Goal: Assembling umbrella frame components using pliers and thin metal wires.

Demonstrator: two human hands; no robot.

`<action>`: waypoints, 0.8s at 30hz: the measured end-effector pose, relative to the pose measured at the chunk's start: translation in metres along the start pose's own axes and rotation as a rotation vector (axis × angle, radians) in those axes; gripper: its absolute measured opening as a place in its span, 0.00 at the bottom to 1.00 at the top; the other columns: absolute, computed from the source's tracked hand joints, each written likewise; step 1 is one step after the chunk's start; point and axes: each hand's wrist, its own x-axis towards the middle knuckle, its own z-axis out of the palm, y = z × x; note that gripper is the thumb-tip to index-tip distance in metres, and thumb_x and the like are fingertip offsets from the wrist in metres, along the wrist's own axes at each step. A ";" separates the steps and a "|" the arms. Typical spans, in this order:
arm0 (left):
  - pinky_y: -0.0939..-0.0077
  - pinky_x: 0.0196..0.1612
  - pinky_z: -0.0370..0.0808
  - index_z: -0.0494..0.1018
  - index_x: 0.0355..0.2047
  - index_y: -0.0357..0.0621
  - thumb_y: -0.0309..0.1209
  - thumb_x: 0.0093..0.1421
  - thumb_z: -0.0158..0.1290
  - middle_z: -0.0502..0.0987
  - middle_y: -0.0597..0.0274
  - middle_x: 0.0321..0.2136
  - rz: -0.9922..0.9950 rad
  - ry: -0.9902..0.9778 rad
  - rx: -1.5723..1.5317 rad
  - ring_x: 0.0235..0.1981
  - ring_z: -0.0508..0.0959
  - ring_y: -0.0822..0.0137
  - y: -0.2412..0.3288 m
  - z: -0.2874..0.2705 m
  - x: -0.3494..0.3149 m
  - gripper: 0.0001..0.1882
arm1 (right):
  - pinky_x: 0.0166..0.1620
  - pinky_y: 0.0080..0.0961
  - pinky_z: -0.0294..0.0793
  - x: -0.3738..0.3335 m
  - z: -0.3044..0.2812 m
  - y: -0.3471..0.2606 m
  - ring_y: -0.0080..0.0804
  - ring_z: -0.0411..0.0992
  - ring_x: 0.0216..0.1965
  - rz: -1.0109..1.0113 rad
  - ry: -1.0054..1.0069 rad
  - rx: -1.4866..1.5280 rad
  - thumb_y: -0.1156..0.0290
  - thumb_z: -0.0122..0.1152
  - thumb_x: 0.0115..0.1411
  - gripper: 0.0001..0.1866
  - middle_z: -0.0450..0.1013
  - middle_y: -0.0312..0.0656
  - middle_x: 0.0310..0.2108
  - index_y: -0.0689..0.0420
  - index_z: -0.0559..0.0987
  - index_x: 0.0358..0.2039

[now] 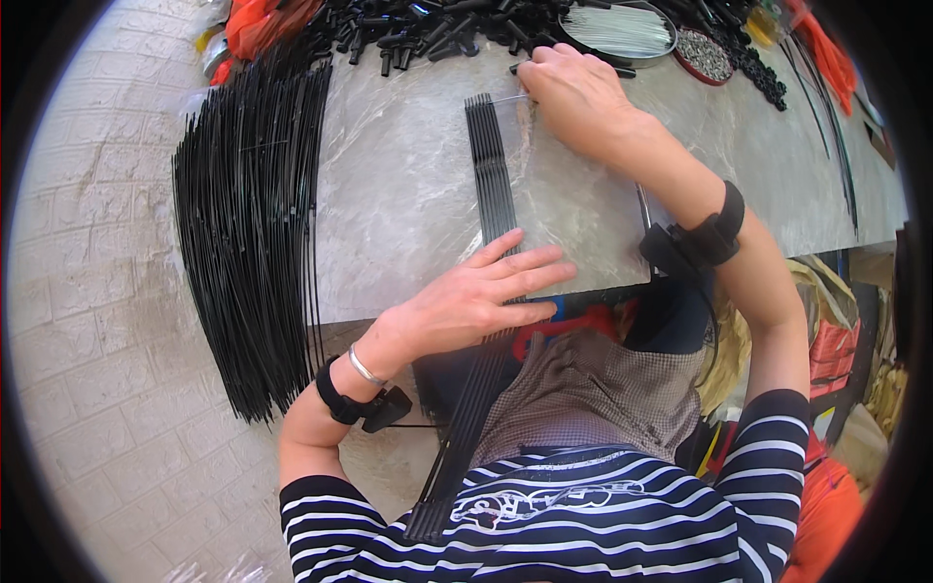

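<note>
A flat row of several thin black rods (494, 189) runs from the tabletop over its near edge down to my lap. My left hand (476, 296) lies across the row, fingers stretched and spread, pressing lightly on it. Beyond the rods' far ends, my right hand (573, 97) is closed in a pinch. A thin pale rod (507, 98) reaches from its fingers to the far ends of the black rods. The fingertips of that hand are partly hidden. A short black tube piece (517, 68) shows beside its knuckles.
A big stack of black rods (248, 223) overhangs the table's left side. Along the back are heaped black tube pieces (418, 34), a round dish (671, 47) of thin white rods and a red-rimmed dish (692, 78) of small metal parts. The grey tabletop (389, 223) ends near my lap.
</note>
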 end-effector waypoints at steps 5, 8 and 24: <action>0.51 0.65 0.54 0.73 0.41 0.51 0.25 0.50 0.51 0.62 0.63 0.61 0.010 0.013 -0.054 0.63 0.60 0.60 -0.001 0.000 0.000 0.16 | 0.41 0.36 0.71 0.000 0.015 -0.006 0.43 0.70 0.41 0.010 0.027 -0.072 0.79 0.52 0.49 0.07 0.70 0.45 0.33 0.61 0.73 0.31; 0.51 0.66 0.54 0.73 0.39 0.50 0.24 0.50 0.51 0.62 0.63 0.61 0.015 0.023 -0.039 0.63 0.61 0.60 -0.001 -0.001 -0.002 0.14 | 0.42 0.38 0.71 0.000 0.012 -0.006 0.42 0.72 0.40 -0.042 0.065 -0.068 0.74 0.54 0.51 0.08 0.72 0.45 0.33 0.59 0.75 0.33; 0.46 0.66 0.50 0.77 0.33 0.51 0.25 0.48 0.53 0.64 0.66 0.60 0.010 0.059 -0.096 0.63 0.60 0.64 -0.001 -0.002 -0.001 0.10 | 0.42 0.40 0.72 0.010 0.007 -0.017 0.43 0.71 0.43 0.092 -0.098 0.119 0.73 0.52 0.52 0.07 0.73 0.46 0.36 0.57 0.77 0.31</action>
